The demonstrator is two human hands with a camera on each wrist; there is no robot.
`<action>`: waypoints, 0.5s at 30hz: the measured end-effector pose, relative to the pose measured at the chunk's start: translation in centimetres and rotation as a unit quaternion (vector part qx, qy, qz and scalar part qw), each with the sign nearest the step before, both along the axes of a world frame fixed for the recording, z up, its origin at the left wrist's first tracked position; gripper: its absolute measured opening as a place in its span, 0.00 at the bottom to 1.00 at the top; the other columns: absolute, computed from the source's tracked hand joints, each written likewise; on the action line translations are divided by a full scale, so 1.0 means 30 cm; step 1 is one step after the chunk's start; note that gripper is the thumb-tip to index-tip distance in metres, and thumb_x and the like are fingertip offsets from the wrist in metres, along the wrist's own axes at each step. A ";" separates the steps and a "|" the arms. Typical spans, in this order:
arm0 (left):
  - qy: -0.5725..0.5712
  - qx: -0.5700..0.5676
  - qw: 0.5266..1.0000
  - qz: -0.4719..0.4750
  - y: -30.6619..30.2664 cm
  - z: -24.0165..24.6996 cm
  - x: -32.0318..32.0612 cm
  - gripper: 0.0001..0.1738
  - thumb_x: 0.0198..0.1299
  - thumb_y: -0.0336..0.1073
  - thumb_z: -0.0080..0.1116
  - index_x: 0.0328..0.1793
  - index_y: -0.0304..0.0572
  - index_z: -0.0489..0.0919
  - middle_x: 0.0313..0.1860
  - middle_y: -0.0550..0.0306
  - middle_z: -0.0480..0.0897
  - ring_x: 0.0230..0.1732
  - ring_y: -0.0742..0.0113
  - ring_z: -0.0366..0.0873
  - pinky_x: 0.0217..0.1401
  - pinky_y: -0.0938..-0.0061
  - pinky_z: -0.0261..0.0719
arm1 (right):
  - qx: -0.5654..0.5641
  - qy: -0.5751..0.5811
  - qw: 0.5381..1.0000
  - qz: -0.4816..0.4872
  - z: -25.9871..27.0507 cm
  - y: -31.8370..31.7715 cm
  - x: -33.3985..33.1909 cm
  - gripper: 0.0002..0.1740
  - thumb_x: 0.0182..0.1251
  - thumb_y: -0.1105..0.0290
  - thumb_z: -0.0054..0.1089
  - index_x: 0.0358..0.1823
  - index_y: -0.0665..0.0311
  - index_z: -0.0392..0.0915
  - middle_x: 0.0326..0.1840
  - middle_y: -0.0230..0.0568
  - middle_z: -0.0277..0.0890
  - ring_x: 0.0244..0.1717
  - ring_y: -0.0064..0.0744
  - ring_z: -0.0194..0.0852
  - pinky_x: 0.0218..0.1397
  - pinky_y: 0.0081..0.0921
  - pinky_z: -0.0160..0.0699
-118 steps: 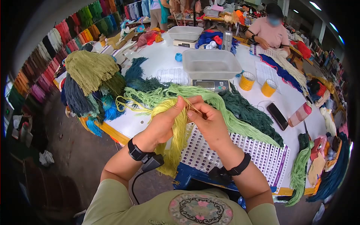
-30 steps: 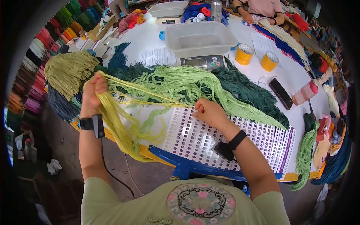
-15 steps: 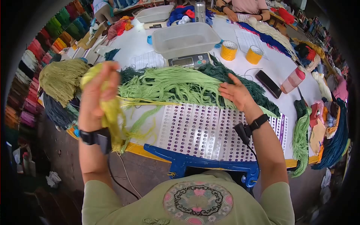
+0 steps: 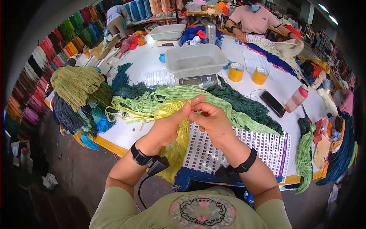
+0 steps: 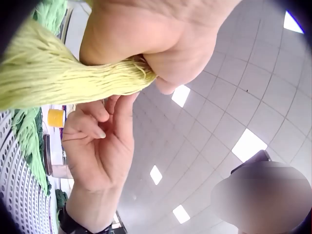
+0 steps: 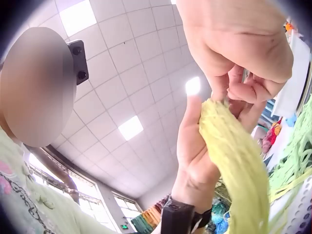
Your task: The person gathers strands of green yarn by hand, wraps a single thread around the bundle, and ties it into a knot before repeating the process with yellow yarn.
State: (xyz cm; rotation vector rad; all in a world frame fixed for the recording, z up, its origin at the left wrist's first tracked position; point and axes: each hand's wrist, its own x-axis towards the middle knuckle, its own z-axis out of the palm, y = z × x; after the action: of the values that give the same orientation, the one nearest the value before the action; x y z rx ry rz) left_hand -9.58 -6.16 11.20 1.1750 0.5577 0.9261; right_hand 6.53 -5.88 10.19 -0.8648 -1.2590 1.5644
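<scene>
A yellow-green yarn skein (image 4: 176, 143) hangs from my left hand (image 4: 166, 128), which grips its top between thumb and fingers. My right hand (image 4: 213, 124) meets the left at the skein's top, thumb and fingertips pinched together there. In the left wrist view the yarn (image 5: 63, 80) spreads from the grip, with the right hand (image 5: 100, 146) just below it. The right wrist view shows the skein (image 6: 239, 165) draping down from the left hand (image 6: 195, 156), the right hand (image 6: 243, 48) bent over its top. Loose yellow strands trail left over the table.
Light green yarn (image 4: 198, 97) and dark green yarn (image 4: 244, 103) lie beyond the perforated white strips (image 4: 236, 147). A scale (image 4: 198, 81) bears a plastic tub (image 4: 196, 61). Phone (image 4: 272, 103) and bottle (image 4: 296, 98) stand right; olive yarn (image 4: 76, 84) is heaped left. Another person (image 4: 254, 20) sits across.
My left hand has come from the left side to the middle with the skein. My right hand, spread above the green yarn half a second ago, has moved left and closed at the skein's top.
</scene>
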 end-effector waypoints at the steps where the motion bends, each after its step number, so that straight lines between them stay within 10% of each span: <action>1: 0.039 0.015 0.999 0.026 -0.003 -0.006 0.000 0.35 0.72 0.57 0.39 0.74 0.38 0.62 0.71 0.57 0.66 0.72 0.65 0.60 0.72 0.68 0.58 | -0.016 0.014 1.000 -0.003 -0.007 0.001 -0.003 0.06 0.65 0.68 0.62 0.40 0.61 0.80 0.30 0.28 0.77 0.26 0.12 0.66 0.28 0.13 0.60; 11: 0.069 -0.003 0.992 0.104 -0.019 -0.005 -0.012 0.25 0.74 0.47 0.40 0.64 0.33 0.69 0.58 0.48 0.77 0.61 0.62 0.73 0.62 0.67 0.70 | -0.079 0.105 0.991 0.021 0.006 -0.026 0.026 0.06 0.70 0.68 0.55 0.44 0.59 0.76 0.28 0.25 0.71 0.25 0.13 0.62 0.27 0.14 0.60; 15: -0.055 -0.150 0.981 0.105 0.007 0.006 -0.193 0.18 0.74 0.45 0.40 0.54 0.38 0.72 0.46 0.43 0.83 0.28 0.68 0.81 0.23 0.80 0.79 | 0.041 0.063 0.993 -0.092 -0.024 -0.022 0.157 0.07 0.72 0.67 0.54 0.45 0.59 0.74 0.36 0.33 0.76 0.38 0.24 0.75 0.47 0.26 0.74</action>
State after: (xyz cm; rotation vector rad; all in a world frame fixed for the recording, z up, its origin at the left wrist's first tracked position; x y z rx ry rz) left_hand -15.39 -5.96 11.37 0.7988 0.7150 1.0389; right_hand 11.24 -6.55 9.48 -0.7938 -1.1133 1.3900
